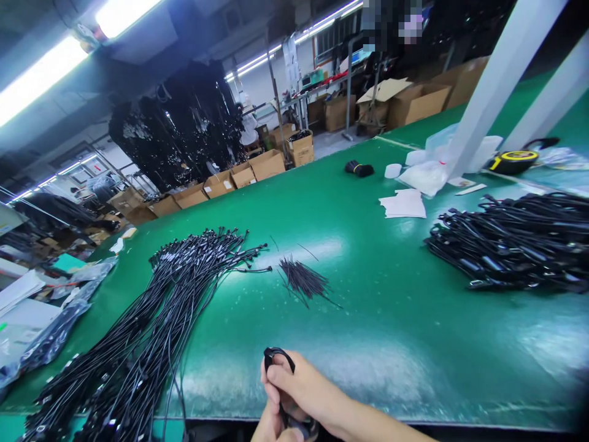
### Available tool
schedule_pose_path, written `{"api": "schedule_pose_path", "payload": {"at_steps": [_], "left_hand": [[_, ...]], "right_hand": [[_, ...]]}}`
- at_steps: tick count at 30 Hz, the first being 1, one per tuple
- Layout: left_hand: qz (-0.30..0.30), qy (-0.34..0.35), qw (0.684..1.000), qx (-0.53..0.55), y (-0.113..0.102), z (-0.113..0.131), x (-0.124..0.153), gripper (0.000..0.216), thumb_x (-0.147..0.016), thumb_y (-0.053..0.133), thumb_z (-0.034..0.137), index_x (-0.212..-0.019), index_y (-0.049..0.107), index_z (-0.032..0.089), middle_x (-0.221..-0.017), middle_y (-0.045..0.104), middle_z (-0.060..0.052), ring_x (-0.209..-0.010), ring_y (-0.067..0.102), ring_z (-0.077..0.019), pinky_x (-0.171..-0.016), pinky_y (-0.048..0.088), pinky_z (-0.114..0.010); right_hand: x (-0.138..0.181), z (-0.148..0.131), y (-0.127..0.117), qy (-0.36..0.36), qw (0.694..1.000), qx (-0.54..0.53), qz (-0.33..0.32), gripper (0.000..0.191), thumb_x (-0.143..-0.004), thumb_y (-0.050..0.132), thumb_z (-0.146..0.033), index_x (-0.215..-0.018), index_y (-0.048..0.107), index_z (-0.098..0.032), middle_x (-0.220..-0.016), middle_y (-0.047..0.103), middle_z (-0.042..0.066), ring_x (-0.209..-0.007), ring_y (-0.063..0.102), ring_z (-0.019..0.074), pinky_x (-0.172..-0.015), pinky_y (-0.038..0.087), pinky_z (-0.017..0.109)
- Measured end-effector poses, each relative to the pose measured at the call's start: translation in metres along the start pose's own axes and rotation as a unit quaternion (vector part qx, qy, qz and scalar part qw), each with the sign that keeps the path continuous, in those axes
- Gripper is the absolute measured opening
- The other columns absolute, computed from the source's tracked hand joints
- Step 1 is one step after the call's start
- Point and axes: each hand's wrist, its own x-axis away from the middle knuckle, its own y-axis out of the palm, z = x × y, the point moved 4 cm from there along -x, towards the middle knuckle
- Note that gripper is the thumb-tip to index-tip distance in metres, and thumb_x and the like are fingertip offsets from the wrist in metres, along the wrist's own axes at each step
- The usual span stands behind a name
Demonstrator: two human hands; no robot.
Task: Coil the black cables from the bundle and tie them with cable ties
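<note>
The right hand [306, 390] sits at the near edge of the green table [396, 319], fingers closed around a coiled black cable [277, 357] whose loop projects above the knuckles. The left hand [271, 426] lies directly below and against it, mostly cut off by the frame edge; it touches the lower part of the same coil, but whether its fingers are closed on it cannot be determined.

Left of the hands, a long bundle of straight black cables [151, 319] runs diagonally across the table, connector ends fanned out toward the far side. Just beyond the hands lies a small cluster of black tie wires [304, 281], separate from the bundle. To the right, well apart, rests a heap of coiled black cables [515, 242].

Farther back on the table: white paper sheets [404, 204], a clear plastic bag [432, 166] with white contents, a small black cable roll [359, 169], and a yellow-and-black tape measure [513, 161].

Containers: open cardboard boxes [257, 167] line the floor along the far table edge; their contents are not discernible. One box [301, 147] holds dark items at its rim. Larger cartons [414, 101] stand at the rear right, flaps open, contents hidden.
</note>
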Motion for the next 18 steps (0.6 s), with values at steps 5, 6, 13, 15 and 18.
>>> {"api": "schedule_pose_path", "payload": {"at_steps": [5, 6, 13, 15, 18], "left_hand": [[0.09, 0.028, 0.994, -0.055, -0.005, -0.011, -0.015, 0.086, -0.052, 0.085, 0.029, -0.129, 0.049, 0.026, -0.142, 0.044, -0.011, -0.127, 0.044, -0.0292, -0.098, 0.042, -0.036], [0.07, 0.031, 0.994, -0.075, -0.002, -0.008, -0.015, 0.085, -0.051, 0.086, 0.03, -0.128, 0.049, 0.024, -0.135, 0.051, -0.012, -0.117, 0.053, -0.0278, -0.093, 0.046, -0.036], [-0.063, -0.025, 0.965, -0.254, 0.023, 0.019, -0.008, 0.024, -0.063, 0.077, 0.03, -0.075, 0.065, 0.013, -0.065, 0.067, -0.005, -0.058, 0.058, -0.0147, -0.06, 0.043, -0.029], [-0.077, 0.01, 0.966, -0.248, 0.029, 0.024, -0.008, 0.022, -0.063, 0.077, 0.03, -0.073, 0.066, 0.014, -0.067, 0.066, -0.004, -0.062, 0.056, -0.0147, -0.064, 0.041, -0.03], [-0.118, -0.029, 0.968, -0.221, 0.037, 0.02, -0.007, 0.042, -0.056, 0.081, 0.039, -0.085, 0.066, 0.013, -0.07, 0.063, -0.003, -0.064, 0.055, -0.014, -0.065, 0.039, -0.029]], "right_hand": [[-0.004, -0.002, -0.005, -0.098, 0.985, 0.114, 0.085, 0.038, -0.083, 0.05, -0.051, -0.063, 0.044, -0.019, -0.053, 0.043, -0.006, -0.051, 0.042, 0.0097, -0.054, 0.036, 0.023], [-0.002, -0.004, -0.006, -0.109, 0.981, 0.137, 0.084, 0.035, -0.084, 0.05, -0.047, -0.062, 0.044, -0.019, -0.054, 0.044, -0.005, -0.053, 0.042, 0.0098, -0.055, 0.036, 0.023], [0.01, -0.006, -0.015, 0.125, 0.987, 0.084, -0.052, 0.022, -0.077, 0.056, -0.035, -0.092, 0.052, -0.021, -0.056, 0.053, -0.007, -0.032, 0.037, 0.0056, -0.033, 0.023, 0.016], [0.007, -0.009, -0.013, 0.105, 0.994, 0.001, -0.013, 0.023, -0.075, 0.06, -0.036, -0.088, 0.051, -0.02, -0.061, 0.054, -0.006, -0.035, 0.039, 0.0047, -0.033, 0.024, 0.015], [0.002, -0.011, -0.01, 0.018, 0.992, -0.1, 0.08, 0.027, -0.073, 0.066, -0.037, -0.082, 0.047, -0.021, -0.054, 0.043, -0.01, -0.039, 0.033, 0.0031, -0.036, 0.023, 0.014]]}}
